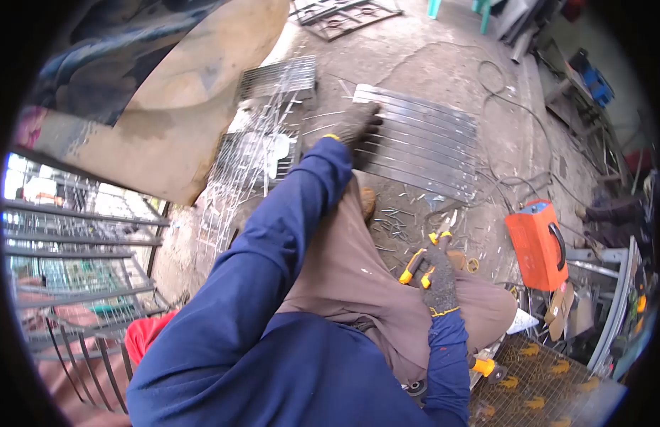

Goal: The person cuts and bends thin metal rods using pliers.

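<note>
My left hand (pixel 360 124), in a dark work glove, reaches over the left edge of a flat metal panel (pixel 422 146) lying near the floor. Its fingers stretch out onto the panel, over several thin parallel rods. By my right knee, my gloved right hand (pixel 438 274) is closed around pliers (pixel 413 266) with yellow handles. Their jaws point forward, towards the panel's near corner. Short cut wire pieces (pixel 394 222) are scattered on the ground between my feet and the panel.
Loose wire mesh (pixel 262 142) lies over slatted metal grates to the left, below a large worn board (pixel 180 107). An orange machine (pixel 536 245) with a black handle stands at right, cables (pixel 500 92) trailing behind it. Metal racks (pixel 81 242) flank my left side.
</note>
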The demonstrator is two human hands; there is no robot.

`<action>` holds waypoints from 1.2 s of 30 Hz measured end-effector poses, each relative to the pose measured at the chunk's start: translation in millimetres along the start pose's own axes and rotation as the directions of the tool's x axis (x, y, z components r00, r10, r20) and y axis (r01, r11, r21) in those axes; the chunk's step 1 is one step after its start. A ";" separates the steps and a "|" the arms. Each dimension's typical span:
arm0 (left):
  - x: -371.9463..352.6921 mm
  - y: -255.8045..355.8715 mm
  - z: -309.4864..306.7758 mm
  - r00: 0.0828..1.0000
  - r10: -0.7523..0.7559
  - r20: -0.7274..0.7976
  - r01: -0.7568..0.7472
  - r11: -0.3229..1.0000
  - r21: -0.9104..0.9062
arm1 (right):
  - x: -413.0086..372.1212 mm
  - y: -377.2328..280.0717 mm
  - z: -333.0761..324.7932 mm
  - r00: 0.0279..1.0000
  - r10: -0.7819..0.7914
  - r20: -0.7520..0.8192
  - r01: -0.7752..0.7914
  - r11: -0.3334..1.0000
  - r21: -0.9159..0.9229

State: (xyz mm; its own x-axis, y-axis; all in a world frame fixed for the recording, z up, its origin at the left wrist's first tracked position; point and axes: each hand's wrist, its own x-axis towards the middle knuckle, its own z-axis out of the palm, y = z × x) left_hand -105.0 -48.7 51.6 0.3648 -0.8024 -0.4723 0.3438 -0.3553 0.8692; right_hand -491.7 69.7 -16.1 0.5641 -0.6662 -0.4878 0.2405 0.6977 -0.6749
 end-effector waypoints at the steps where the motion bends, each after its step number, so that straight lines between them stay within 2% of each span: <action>1: -8.4 -0.2 -0.5 0.993 0.114 0.034 -0.118 0.986 0.117 | 0.8 1.8 1.1 1.000 -0.030 0.007 0.030 0.999 0.042; 2: -3.1 -8.1 -1.0 0.970 0.229 0.074 -0.240 0.947 0.214 | -1.0 -1.2 4.2 0.999 0.007 0.040 -0.008 1.000 0.027; 3: 0.7 -13.6 2.6 0.935 0.343 0.090 -0.353 0.878 0.322 | -3.3 -8.0 8.7 1.000 0.028 -0.004 -0.028 1.000 -0.003; 4: -11.3 -8.5 5.7 0.924 0.370 0.095 -0.372 0.816 0.443 | -4.7 -11.4 8.3 0.998 0.042 -0.055 -0.044 0.999 -0.032; 5: -14.2 -10.9 11.6 0.846 0.530 0.063 -0.489 0.722 0.489 | -5.1 -8.3 -1.8 0.998 0.057 -0.037 -0.059 0.997 -0.045; 7: -51.0 5.9 18.1 0.703 0.712 -0.001 -0.595 0.588 0.549 | -4.6 1.8 -18.5 0.993 -0.115 -0.018 0.112 0.985 -0.131; 8: -53.1 8.9 8.8 0.703 0.711 -0.017 -0.585 0.591 0.555 | -12.1 -8.1 0.4 0.970 -0.243 0.007 0.170 0.658 -0.733; 9: -54.1 9.1 0.3 0.684 0.726 -0.076 -0.643 0.649 0.406 | -10.0 -9.2 -0.9 0.973 -0.232 0.013 0.167 0.658 -0.735; 10: -55.3 7.4 -6.6 0.670 0.730 -0.136 -0.691 0.680 0.242 | -10.8 -12.5 -8.3 0.939 -0.305 0.159 0.282 0.415 -0.865; 11: -56.6 2.5 -22.5 0.676 0.723 -0.141 -0.685 0.687 0.241 | -12.9 -14.1 -12.7 0.889 -0.333 0.315 0.376 0.138 -0.916; 12: -57.6 -7.7 -49.5 0.702 0.674 -0.228 -0.611 0.735 0.293 | -16.2 -13.2 1.3 0.895 -0.361 0.262 0.374 0.289 -0.881; 13: -61.0 -20.6 -76.7 0.715 0.624 -0.315 -0.531 0.778 0.336 | -13.6 -9.4 -5.9 0.898 -0.356 0.259 0.369 0.289 -0.883; 14: -67.4 -36.9 -101.1 0.754 0.541 -0.372 -0.380 0.821 0.426 | -7.0 -3.7 -18.9 0.960 -0.276 0.035 0.214 0.653 -0.727; 15: -73.2 -59.8 -126.9 0.774 0.458 -0.437 -0.215 0.840 0.498 | -2.6 -1.3 -25.8 0.983 -0.110 -0.144 0.038 0.902 -0.431; 16: -72.5 -94.5 -153.0 0.762 0.378 -0.526 -0.026 0.830 0.558 | -2.9 -6.5 -18.3 0.984 -0.111 -0.141 0.039 0.899 -0.436; 17: -81.0 -119.9 -180.9 0.805 0.233 -0.545 0.171 0.789 0.590 | -6.2 -13.7 -1.9 0.984 -0.018 -0.176 -0.039 0.948 -0.315; 18: -84.3 -153.3 -208.2 0.790 0.127 -0.600 0.372 0.679 0.633 | -6.1 -17.4 7.7 0.977 0.078 -0.200 -0.116 0.976 -0.186; 20: -108.3 -188.4 -237.9 0.732 -0.060 -0.678 0.566 0.608 0.557 | -4.5 -11.2 3.6 0.975 0.063 -0.213 -0.110 0.970 -0.216; 21: -124.2 -189.1 -243.4 0.731 -0.063 -0.680 0.568 0.608 0.554 | -4.2 -8.3 1.4 0.973 0.051 -0.224 -0.107 0.963 -0.248; 23: -153.9 -186.8 -246.6 0.774 -0.076 -0.629 0.613 0.342 0.713 | -1.1 -9.2 -1.2 0.962 0.102 -0.254 -0.154 0.969 -0.194; 24: -161.5 -196.1 -244.9 0.769 -0.081 -0.634 0.618 0.345 0.706 | 0.4 -9.3 -1.2 0.947 0.151 -0.284 -0.194 0.972 -0.131; 26: -163.8 -217.5 -245.3 0.786 0.301 -0.540 0.511 0.177 0.841 | 5.5 -7.9 2.0 0.943 0.158 -0.293 -0.203 0.971 -0.127; 27: -156.7 -225.5 -251.4 0.785 0.301 -0.541 0.510 0.180 0.841 | 7.1 -7.8 4.0 0.937 0.163 -0.308 -0.207 0.971 -0.116; 29: -144.0 -236.9 -264.7 0.767 0.068 -0.638 0.563 0.404 0.721 | 10.0 -9.1 11.3 0.927 0.187 -0.325 -0.229 0.969 -0.094; 30: -147.4 -236.5 -262.9 0.767 0.067 -0.638 0.563 0.406 0.720 | 11.1 -10.0 13.6 0.916 0.212 -0.340 -0.249 0.966 -0.069; 32: -151.2 -230.8 -257.8 0.738 0.112 -0.665 0.493 0.583 0.646 | 14.6 -6.4 2.4 0.921 0.211 -0.327 -0.246 0.967 -0.069; 33: -141.3 -248.0 -269.4 0.741 0.118 -0.661 0.487 0.584 0.649 | 16.7 -5.4 -1.4 0.924 0.214 -0.317 -0.247 0.967 -0.068; 35: -119.9 -296.9 -297.0 0.600 0.335 -0.727 0.373 0.686 0.624 | 11.6 -12.8 24.3 0.919 0.207 -0.337 -0.250 0.964 -0.088; 36: -122.9 -287.6 -293.7 0.627 0.295 -0.721 0.350 0.720 0.599 | 8.6 -15.4 33.3 0.911 0.209 -0.356 -0.263 0.959 -0.110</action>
State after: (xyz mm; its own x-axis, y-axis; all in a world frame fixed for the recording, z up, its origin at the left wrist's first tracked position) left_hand 5.4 292.9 -183.3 0.9542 -0.2617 -0.1451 -0.1426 -0.8239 0.5484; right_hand -464.3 62.0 8.6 0.2828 -0.5552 -0.7822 -0.0047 0.8147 -0.5799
